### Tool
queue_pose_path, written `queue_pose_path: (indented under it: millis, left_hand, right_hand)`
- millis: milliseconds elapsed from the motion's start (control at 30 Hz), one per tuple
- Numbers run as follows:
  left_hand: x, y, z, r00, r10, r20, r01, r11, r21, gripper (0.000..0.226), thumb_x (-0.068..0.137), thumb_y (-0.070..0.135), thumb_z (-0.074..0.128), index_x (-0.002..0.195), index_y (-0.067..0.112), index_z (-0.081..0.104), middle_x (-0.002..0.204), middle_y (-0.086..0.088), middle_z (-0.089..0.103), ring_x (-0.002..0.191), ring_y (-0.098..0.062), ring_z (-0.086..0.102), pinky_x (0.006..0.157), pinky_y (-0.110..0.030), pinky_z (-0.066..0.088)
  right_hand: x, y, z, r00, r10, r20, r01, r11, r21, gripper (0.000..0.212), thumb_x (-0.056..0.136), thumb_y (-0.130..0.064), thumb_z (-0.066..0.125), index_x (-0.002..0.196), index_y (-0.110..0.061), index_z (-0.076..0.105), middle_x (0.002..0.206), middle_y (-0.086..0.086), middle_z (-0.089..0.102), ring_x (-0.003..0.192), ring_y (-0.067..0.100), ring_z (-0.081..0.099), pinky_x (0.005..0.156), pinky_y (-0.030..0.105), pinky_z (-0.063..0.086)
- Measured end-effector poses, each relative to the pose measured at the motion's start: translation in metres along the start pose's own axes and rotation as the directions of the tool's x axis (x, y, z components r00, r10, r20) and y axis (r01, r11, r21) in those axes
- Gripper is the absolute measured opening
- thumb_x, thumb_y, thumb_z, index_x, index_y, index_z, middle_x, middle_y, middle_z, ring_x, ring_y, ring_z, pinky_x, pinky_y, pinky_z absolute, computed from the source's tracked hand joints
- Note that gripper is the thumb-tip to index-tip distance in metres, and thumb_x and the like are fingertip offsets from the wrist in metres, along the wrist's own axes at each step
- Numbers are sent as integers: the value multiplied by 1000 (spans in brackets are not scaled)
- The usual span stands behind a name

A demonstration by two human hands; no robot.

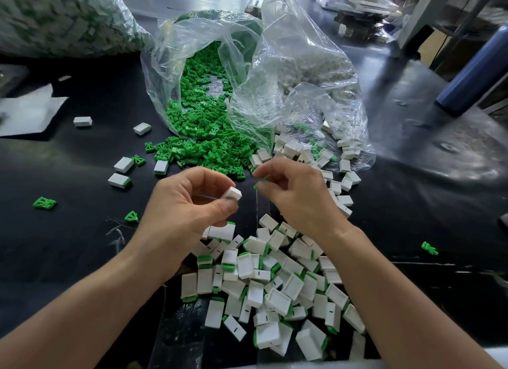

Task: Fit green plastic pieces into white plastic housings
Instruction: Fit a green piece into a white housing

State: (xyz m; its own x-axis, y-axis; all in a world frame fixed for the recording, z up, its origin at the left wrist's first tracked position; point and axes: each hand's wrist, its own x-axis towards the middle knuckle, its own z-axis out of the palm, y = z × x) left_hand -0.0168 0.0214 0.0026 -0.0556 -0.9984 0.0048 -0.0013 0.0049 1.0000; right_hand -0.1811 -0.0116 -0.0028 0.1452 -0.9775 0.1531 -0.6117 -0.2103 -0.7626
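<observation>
Now left hand (pixel 189 203) holds white housing (pixel 232 194) pointing rightward at green piece (pixel 259 183)

Blue cylinder (pixel 472 74) far right; white paper (pixel 27 113) left, on black table (pixel 77 253).

Bags (pixel 288 66) behind pile of housings (pixel 255 294)

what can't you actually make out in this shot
Head view, the only one:
green piece: mostly covered by fingers of the right hand; shape unclear.
white housing: only a corner shows past the left hand; its opening is hidden.
big bag, top left: blurred and cut by the frame edge.
housings in the clear bag: veiled by crumpled plastic.
</observation>
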Motion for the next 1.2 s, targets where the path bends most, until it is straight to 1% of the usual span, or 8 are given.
queue_pose_path:
  millis: [33,100,233,367,600,833,967,1200]
  left_hand:
    - [0,0,0,1000,1,-1,-1,1000,-3,15,65,9,73,65,24,71,68,-1,70,65,-15,67,56,-20,54]
    - [0,0,0,1000,3,1,-3,1000,-12,14,66,8,72,66,21,71,69,-2,70,67,-17,68,56,-20,54]
    - [0,1,1,1000,-6,8,7,997,-81,22,71,-4,67,79,16,67,67,-2,69,65,-18,69,56,-20,54]
    - [0,1,1,1000,-15,20,18,991,-136,30,78,-14,58,82,15,69,67,-3,66,67,-20,71,58,-19,54]
    - [3,1,0,999,-51,-6,50,991,-120,16,69,-4,67,71,11,61,66,-2,68,62,-13,66,56,-19,54]
    - [3,0,-1,997,-72,4,71,973,-219,23,76,-13,57,82,9,60,63,-1,69,59,-17,69,54,-21,55]
    - [2,0,0,998,-55,33,61,974,-220,21,70,-6,61,84,10,62,66,-3,70,62,-17,70,56,-20,54]
    - [2,1,-1,998,-57,35,64,974,-218,27,56,7,65,83,10,63,65,-6,70,61,-18,70,54,-21,54]
  right_hand:
    - [-2,-3,-1,1000,15,1,-15,995,100,13,84,-10,63,85,-23,65,70,-12,60,66,-1,56,68,15,45]
    - [-5,-8,-2,1000,13,15,-16,974,226,19,84,-7,63,80,-25,64,75,-2,67,73,10,64,74,27,54]
    - [-11,-16,-2,999,-39,17,32,959,283,24,84,-4,63,78,-27,62,79,6,68,75,20,66,77,41,55]
    - [-11,-17,-1,999,-35,13,31,967,252,18,84,-4,63,82,-22,63,79,4,67,77,21,65,77,43,54]
    - [-13,-20,-2,999,-35,9,31,967,254,20,84,-6,64,81,-25,62,77,-4,65,77,16,64,78,39,55]
    - [-15,-22,-3,999,-49,19,42,964,262,24,84,-6,64,78,-30,61,75,-10,64,75,11,64,77,33,55]
    - [-16,-23,-1,997,-74,37,63,968,245,25,83,-5,64,78,-29,60,74,-10,63,73,11,62,74,31,54]
    - [-19,-25,3,998,-56,18,49,959,281,20,83,-4,64,79,-23,63,76,0,67,72,17,64,74,40,54]
